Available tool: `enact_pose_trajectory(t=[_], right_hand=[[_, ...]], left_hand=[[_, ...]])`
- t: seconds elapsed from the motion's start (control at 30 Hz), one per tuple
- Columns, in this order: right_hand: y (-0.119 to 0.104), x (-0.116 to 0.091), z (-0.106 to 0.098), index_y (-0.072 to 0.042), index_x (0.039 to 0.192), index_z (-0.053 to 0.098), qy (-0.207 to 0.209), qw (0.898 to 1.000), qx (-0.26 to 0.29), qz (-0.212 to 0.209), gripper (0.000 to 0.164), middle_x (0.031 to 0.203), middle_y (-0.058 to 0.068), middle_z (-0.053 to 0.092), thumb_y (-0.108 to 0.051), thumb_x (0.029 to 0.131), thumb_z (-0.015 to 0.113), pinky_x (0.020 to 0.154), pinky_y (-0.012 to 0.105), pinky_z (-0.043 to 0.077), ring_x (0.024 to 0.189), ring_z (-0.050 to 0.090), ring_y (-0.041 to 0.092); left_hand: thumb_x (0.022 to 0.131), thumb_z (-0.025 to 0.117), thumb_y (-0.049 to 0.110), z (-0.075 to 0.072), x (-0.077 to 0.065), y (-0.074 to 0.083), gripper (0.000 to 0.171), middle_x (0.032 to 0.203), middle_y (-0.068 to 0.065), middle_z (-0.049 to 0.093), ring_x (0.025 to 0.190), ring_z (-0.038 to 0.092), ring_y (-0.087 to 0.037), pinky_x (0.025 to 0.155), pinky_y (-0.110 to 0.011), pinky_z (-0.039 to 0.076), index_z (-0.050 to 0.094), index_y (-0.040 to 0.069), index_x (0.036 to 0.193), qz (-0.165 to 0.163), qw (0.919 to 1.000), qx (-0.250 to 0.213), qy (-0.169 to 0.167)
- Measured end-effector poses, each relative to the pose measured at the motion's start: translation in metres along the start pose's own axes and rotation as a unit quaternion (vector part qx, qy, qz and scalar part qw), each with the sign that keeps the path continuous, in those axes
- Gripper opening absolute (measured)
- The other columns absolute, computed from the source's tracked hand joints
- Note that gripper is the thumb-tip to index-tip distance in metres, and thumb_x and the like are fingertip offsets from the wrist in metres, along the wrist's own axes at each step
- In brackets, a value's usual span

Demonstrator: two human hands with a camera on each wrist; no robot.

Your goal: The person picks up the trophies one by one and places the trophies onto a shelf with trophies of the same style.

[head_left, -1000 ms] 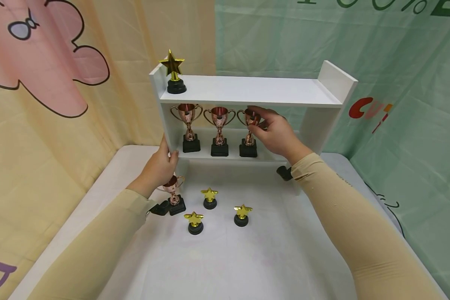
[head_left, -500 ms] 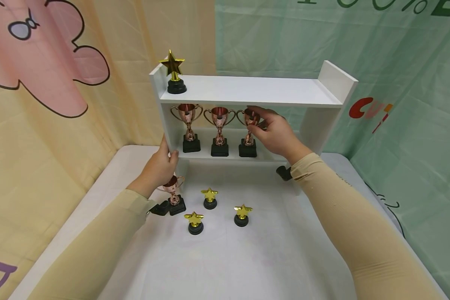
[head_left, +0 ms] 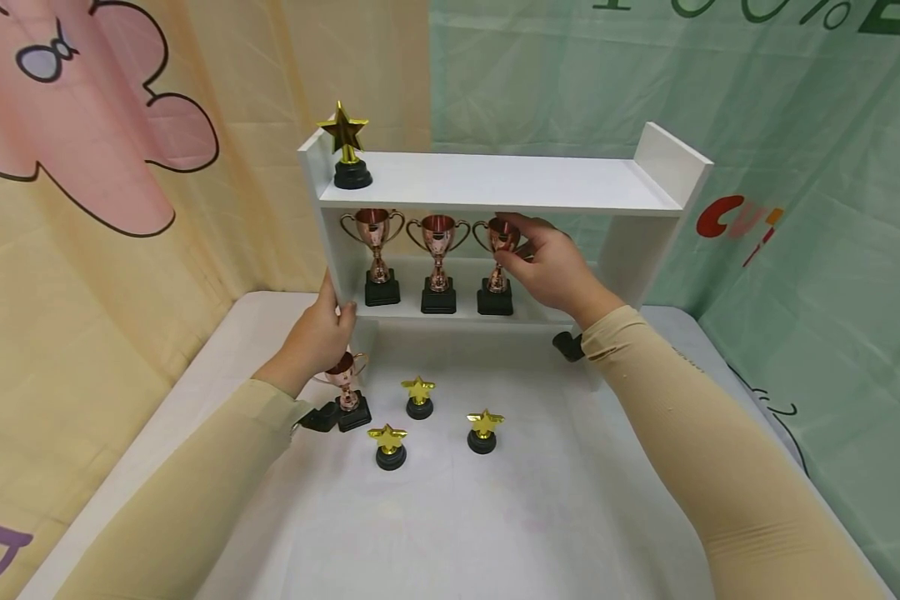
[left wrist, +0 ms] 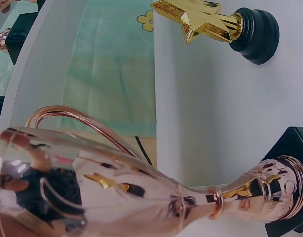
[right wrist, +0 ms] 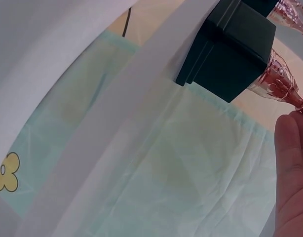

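While right hand (head_left: pixel 553 268) pinches rightmost rose-gold trophy cup (head_left: pixel 495 295) by its bowl, left hand (head_left: pixel 317 335) grips shelf unit (head_left: pixel 498 179) by its left side, probably steadying it | cup: frame centre, apparently on lower shelf (head_left: pixel 410 302), base likely left free to sit flat

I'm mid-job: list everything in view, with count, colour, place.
Shelf unit: one, white, on table.
Cup trophies: four, copper, black-based; three on lower shelf, one on table.
Star trophies: four, gold, black-based; one on top shelf, three on table.
Table: one, white, below.
Backdrop: panel count unclear, cream and green, behind.
Wrist devices: two, black, one per wrist.
Sleeves: two, beige, both arms.
Left hand: one, bare, gripping shelf unit's left side.
Right hand: one, bare, gripping rightmost cup trophy.
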State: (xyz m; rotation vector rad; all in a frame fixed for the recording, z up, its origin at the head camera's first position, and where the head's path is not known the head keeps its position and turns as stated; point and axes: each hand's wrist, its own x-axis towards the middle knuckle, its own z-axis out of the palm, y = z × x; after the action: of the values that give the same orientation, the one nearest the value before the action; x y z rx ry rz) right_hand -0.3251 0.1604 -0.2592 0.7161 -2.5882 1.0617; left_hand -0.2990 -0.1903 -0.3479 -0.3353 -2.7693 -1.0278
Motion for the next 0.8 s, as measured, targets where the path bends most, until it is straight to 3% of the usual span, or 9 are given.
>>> enact_pose_trajectory(t=[0.5,0.8], right_hand=[[-0.0021,-0.0011,-0.0013,-0.014,0.16,0.047,0.007,1.0,0.0,-0.005,0.06,0.149,0.017,0.054,-0.017,0.103,0.068,0.096,0.048,0.059,0.106,0.071,0.035],[-0.0011,-0.004,-0.0019,-0.013,0.158,0.049,0.017,1.0,0.003,-0.009,0.059,0.141,0.018,0.057,-0.018,0.103,0.068,0.099,0.049,0.058,0.109,0.072,0.036]], left_hand=[[0.114,0.034,0.027,0.0,-0.0008,0.0003,0.072,0.165,-0.031,0.036,0.135,0.055,-0.054,0.109,-0.069,0.046,-0.013,0.025,0.168,0.005,1.0,-0.005,-0.002],[0.114,0.035,0.027,0.0,-0.0009,-0.0002,0.071,0.164,-0.031,0.037,0.133,0.057,-0.054,0.107,-0.069,0.047,-0.011,0.025,0.168,0.008,1.0,-0.005,0.0]])
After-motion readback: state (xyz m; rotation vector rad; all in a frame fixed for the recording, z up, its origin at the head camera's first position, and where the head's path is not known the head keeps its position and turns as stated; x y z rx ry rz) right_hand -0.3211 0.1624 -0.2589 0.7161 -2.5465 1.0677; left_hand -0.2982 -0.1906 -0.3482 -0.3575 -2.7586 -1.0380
